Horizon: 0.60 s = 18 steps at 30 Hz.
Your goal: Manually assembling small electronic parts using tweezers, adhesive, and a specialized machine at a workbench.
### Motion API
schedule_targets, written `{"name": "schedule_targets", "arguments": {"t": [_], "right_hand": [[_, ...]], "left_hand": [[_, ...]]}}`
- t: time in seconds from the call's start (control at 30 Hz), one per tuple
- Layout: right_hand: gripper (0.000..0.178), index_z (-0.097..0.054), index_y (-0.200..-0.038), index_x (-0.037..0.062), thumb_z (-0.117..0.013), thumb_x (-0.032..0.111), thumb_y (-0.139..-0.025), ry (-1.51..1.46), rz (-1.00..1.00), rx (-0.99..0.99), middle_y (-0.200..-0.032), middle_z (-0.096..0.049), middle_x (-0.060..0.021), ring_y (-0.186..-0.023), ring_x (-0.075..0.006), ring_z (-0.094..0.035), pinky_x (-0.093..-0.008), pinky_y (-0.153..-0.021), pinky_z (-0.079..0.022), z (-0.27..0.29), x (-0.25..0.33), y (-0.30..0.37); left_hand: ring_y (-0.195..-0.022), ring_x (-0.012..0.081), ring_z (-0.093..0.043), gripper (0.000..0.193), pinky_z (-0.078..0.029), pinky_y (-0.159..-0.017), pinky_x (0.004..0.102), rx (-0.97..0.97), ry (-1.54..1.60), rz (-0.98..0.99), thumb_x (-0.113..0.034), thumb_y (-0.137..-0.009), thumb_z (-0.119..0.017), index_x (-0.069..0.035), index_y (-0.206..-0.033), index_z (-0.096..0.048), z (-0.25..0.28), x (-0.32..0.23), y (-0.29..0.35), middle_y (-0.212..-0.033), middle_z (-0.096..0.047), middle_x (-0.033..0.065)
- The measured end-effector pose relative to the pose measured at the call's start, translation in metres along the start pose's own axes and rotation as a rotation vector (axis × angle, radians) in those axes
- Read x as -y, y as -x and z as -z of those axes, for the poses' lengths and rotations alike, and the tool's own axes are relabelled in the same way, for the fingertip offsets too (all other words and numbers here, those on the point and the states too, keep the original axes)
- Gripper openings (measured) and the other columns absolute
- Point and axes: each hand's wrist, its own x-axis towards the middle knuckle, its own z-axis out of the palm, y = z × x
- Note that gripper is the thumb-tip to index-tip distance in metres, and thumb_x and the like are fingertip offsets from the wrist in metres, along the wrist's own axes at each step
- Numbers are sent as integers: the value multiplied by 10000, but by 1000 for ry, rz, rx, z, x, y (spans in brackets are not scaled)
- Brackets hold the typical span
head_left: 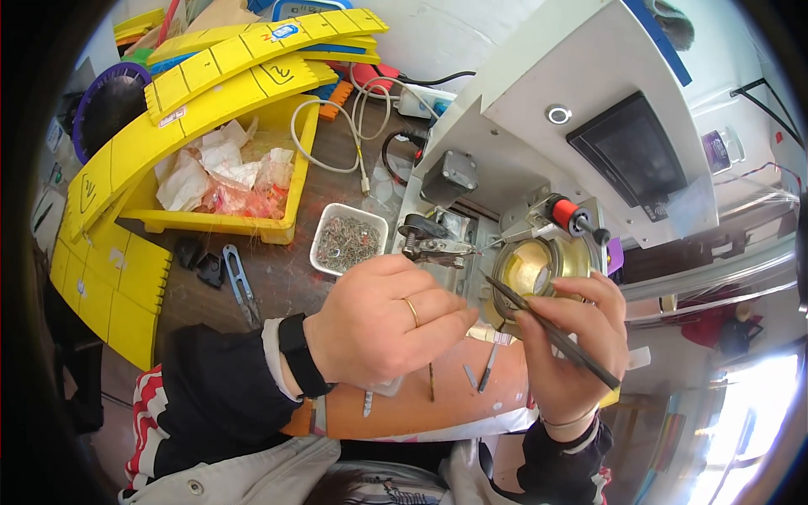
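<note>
My right hand point(581, 341) grips dark tweezers point(562, 338) between thumb and fingers. Their tip points up and left, in front of a round brass-coloured dish point(523, 265) on a grey bench machine point(539, 109). Closed, with a ring on one finger, my left hand point(391, 318) is just left of the tweezers' tip. Its fingertips are turned down and away, so anything in them is hidden. A small metal clamp arm point(442, 247) of the machine lies just beyond this hand. At its upper left is a white dish point(320, 263) of small wire-like metal pieces.
Blue-handled snips point(238, 278) lie on the dark table at the left. Behind them a yellow bin point(290, 220) holds crumpled tissue, under stacked yellow curved strips point(227, 105). A pale cable point(316, 162) loops nearby. Several slim tools lie on an orange board point(463, 408) close to me.
</note>
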Motion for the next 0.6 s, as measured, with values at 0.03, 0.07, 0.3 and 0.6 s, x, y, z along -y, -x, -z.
{"name": "schedule_targets", "arguments": {"t": [0.03, 0.07, 0.3, 0.6], "right_hand": [[239, -721, -819, 112, -852, 43, -631, 1, 0, 1, -781, -699, -5, -873, -214, -672, -461, -924, -464, -3, -3, 0], [240, -723, -823, 113, -850, 42, -633, 14, 9, 11, -776, -696, -3, -868, -213, -671, -462, -926, -464, -7, -6, -1], [233, -729, -829, 112, -848, 48, -639, 6, -8, -45, -770, -688, -4, -840, -203, -662, -459, -939, -458, -17, -11, -1], [243, -731, -842, 119, -850, 55, -641, -33, -7, -110, -779, -694, -6, -826, -195, -661, -443, -931, -456, -22, -14, 2]], "left_hand": [[-884, 227, -694, 291, -518, -679, 327, -55, 31, -11, -121, -670, -643, -49, -942, -716, -5, 1, 0, -904, -694, 44], [-896, 235, -697, 291, -533, -682, 337, -110, 60, -22, -122, -674, -641, -40, -945, -710, -8, 2, 0, -918, -693, 54], [-949, 269, -693, 284, -561, -782, 384, -104, 114, -39, -126, -675, -647, -24, -935, -701, -12, 7, -2, -936, -687, 79], [-937, 262, -687, 293, -556, -775, 377, -83, 123, -36, -127, -672, -647, -20, -939, -701, -9, 8, -3, -936, -682, 84]]}}
